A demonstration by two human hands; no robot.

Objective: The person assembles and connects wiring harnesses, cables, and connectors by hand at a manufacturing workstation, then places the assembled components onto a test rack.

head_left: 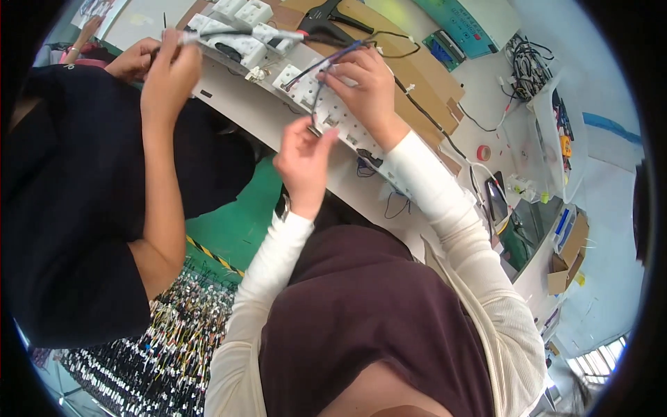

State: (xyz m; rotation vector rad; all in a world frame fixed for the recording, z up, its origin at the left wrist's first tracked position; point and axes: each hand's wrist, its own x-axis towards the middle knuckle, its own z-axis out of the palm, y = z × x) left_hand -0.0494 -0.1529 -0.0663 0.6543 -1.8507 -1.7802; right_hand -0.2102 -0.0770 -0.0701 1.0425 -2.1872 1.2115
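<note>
My left hand (303,167) pinches the lower end of a thin dark cable (315,104) between thumb and fingers. Above it and to the right, my right hand (365,83) has its fingers closed round a bundle of black and blue wires (333,57). Its looped far end spreads toward the cardboard. Both hands are over a long white fixture board (340,115) with pegs and white blocks. Fingers partly hide where the wires are gripped.
At the left a co-worker's hand (170,76) holds a grey cable over white fixture blocks (243,50). A black clamp-like tool (330,24) lies on brown cardboard (424,83). Farther right are red tape (483,152), a phone (496,198) and a clear bin (563,132).
</note>
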